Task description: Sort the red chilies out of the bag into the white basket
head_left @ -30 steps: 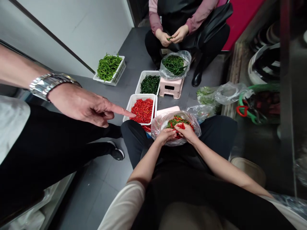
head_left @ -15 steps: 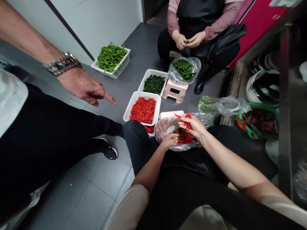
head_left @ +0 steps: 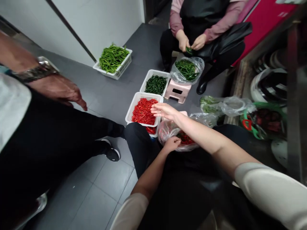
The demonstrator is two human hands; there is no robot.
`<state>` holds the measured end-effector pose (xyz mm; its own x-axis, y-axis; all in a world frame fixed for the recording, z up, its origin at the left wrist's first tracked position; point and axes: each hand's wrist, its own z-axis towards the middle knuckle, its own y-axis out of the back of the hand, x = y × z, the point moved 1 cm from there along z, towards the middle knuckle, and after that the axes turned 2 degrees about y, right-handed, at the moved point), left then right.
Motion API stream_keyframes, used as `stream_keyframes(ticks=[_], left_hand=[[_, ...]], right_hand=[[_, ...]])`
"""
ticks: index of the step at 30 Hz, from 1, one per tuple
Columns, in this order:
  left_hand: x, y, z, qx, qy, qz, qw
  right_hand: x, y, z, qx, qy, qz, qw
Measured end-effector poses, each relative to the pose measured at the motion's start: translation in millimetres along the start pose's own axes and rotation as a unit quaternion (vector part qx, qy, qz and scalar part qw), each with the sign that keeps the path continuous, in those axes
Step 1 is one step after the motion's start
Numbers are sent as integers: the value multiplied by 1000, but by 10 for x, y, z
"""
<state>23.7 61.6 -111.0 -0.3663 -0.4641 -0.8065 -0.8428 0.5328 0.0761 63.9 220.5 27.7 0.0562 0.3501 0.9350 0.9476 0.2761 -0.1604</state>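
My right hand (head_left: 164, 111) is stretched over the right side of a white basket (head_left: 128, 115) filled with red chili peppers (head_left: 142, 111). Its fingers are extended, and I see nothing held in them. At the clear plastic bag (head_left: 165, 129) in front of my lap is my left hand (head_left: 172, 143), fingers closed together at the bag's left side. Whatever those fingers pinch, if anything, is too small to make out. More red chilies with green stems (head_left: 185, 138) lie inside this bag, partly hidden by my right forearm.
Behind the red chilies stands a basket of dark green chilies (head_left: 155, 84). A bag of green chilies (head_left: 185, 69) rests on a pink stool (head_left: 177, 91) before a seated co-worker (head_left: 203, 19). Long green peppers (head_left: 112, 58) fill another basket. At left stands a person with a bracelet (head_left: 33, 72).
My right hand has gone left and forward from the bag to the basket, and the red chilies it held have left it. The standing person's pointing hand has drawn back left.
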Motion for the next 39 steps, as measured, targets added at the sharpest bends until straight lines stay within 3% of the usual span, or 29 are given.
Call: stream_keyframes(ticks=[3,4,5,6,8,10,14,16,20,23,26,29,31,34,37,39], left_hand=[[-37,4,39,-30,-25,64,997],[-66,-4,58,-36,-31,83,995],[-102,-19,77,-42,-39,100,993],[-147,-41,96,-47,-51,116,991],[-249,-107,119,-49,-81,146,985],[-341,-184,117,-32,-95,181,978],[-412,-279,57,13,-79,240,968],[-395,-280,24,23,-70,247,966],[-341,-251,-2,18,-52,225,973],[-311,-233,14,1,-31,168,985],[-292,-197,40,-15,-19,109,994],[-292,-112,55,-45,-3,50,998],[-314,-35,49,-72,8,17,997],[-395,69,3,-129,2,-14,992],[-513,108,-71,-154,-61,-39,985],[-573,82,-111,-102,-95,-24,990]], right_hand=[[-244,535,-695,161,-94,25,982],[-392,719,-939,179,-131,-10,975],[-556,897,-1160,148,-158,-72,974],[-723,1060,-1350,75,-171,-159,969],[-1018,1298,-1619,-75,-169,-304,934],[-1227,1405,-1744,-176,-159,-388,891],[-1393,1375,-1749,-277,-137,-520,796],[-1450,1327,-1712,-263,-146,-548,781],[-1640,1262,-1637,-198,-230,-501,810],[-1729,1230,-1574,-207,-245,-486,813],[-1672,1180,-1506,-235,-167,-486,825],[-1518,1098,-1470,-238,-58,-444,862],[-1422,1047,-1482,-247,-18,-349,904],[-1349,1010,-1551,-255,-35,-103,961],[-1356,1010,-1629,-200,-82,139,966],[-1392,1019,-1658,-159,-106,237,953]])
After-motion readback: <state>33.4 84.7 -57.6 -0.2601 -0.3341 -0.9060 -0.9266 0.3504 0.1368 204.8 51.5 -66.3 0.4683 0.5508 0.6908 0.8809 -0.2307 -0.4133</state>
